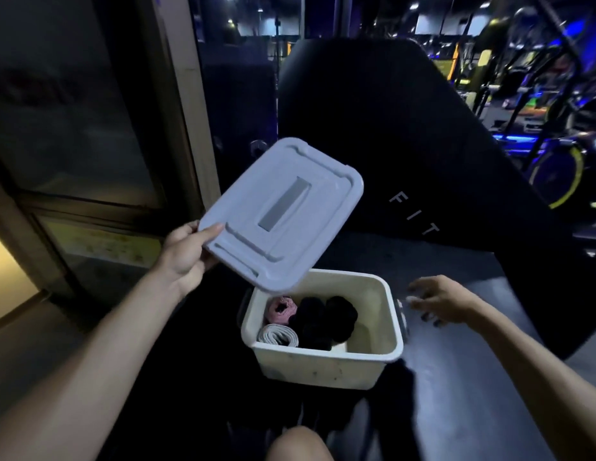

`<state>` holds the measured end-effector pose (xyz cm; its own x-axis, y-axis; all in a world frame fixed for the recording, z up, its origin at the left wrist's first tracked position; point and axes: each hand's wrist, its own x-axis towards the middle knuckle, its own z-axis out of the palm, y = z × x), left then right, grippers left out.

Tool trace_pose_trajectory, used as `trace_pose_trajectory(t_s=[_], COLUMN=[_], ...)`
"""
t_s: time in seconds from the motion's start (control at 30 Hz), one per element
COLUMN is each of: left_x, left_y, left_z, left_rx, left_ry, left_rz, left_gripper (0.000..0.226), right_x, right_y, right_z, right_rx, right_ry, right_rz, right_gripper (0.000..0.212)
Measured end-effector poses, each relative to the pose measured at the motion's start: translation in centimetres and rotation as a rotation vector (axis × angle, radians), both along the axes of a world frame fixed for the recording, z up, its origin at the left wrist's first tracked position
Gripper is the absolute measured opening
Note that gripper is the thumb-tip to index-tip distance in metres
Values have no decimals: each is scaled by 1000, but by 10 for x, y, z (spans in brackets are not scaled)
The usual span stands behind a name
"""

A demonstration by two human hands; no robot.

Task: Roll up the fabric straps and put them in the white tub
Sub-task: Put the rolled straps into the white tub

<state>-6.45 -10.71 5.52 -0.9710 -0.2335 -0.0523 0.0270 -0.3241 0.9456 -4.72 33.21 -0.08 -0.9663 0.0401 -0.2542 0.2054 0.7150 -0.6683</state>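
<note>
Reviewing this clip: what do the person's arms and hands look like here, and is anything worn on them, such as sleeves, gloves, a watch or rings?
Both forearms are bare right down to the frame edge, with no sleeve in view. The left hand and right hand wear no gloves, and no watch or wristband shows on either wrist. The right hand is motion-blurred, and the dim light makes rings impossible to rule out.

Matt plastic lid [283, 214], scuffed plastic tub [326, 364], cloth rolls [279, 335]

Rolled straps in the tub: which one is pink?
The pink roll in the white tub, at its far left corner under the raised lid. The roll just nearer is white; the others are black.
</note>
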Motion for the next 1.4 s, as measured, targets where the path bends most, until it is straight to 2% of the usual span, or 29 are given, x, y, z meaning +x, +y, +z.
trace_pose_trajectory(t_s=[0.07, 0.13, 0.2, 0.27, 0.33, 0.43, 0.57, 0.63, 0.7, 0.83, 0.9, 0.97, 1.07, 1.13, 1.2, 1.27, 1.4], left_x=[7, 9, 9, 7, 5, 1, -2, 0, 8, 29, 37, 44, 52, 52, 48, 45, 44], left_y=[11, 20, 32, 42, 48, 50, 57, 59, 57, 48, 42, 35, 34, 35, 35, 32, 26], left_z=[-10, -18, -25, -33, -41, -52, -61, -64, -66, -78, -85, -91, -94, -91, -88, -89, -98], left_rx=[-3, -32, -79, -118, -123, -163, -313, -450, -612, -883, -957, -1006, -1109, -1164, -1202, -1235, -1275], left_ry=[-65, -114, -152, -193, -237, -260, -234, -229, -202, -131, -114, -112, -66, -43, -34, -27, 6], left_rz=[-89, -157, -195, -209, -208, -177, -119, -131, -170, -202, -159, -142, -163, -187, -208, -231, -238], left_gripper=[23, 20, 20, 15, 15, 24, 40, 61, 72, 60, 52, 49, 44, 42, 44, 44, 44], right_x=[12, 22, 32, 39, 43, 44, 46, 52, 60, 78, 82, 82, 77, 71, 60, 47, 27], right_y=[2, -5, -16, -27, -33, -33, -40, -48, -53, -61, -63, -62, -59, -58, -57, -54, -43], right_z=[11, 31, 47, 52, 52, 48, 33, 24, 18, 16, 20, 24, 27, 25, 19, 10, 3], right_rx=[-247, -532, -601, -569, -558, -534, -415, -410, -409, -341, -230, -39, 230, 320, 386, 357, 158], right_ry=[109, 67, -40, -93, -66, 35, 96, 85, 56, -95, -121, -113, -99, -64, 29, 91, -26], right_rz=[-121, -187, -131, -73, -68, -68, -85, -148, -203, -110, -54, -9, 51, 54, 15, -36, -66], right_gripper=[29, 47, 66, 78, 79, 67, 36, 34, 36, 35, 30, 29, 44, 48, 44, 40, 39])
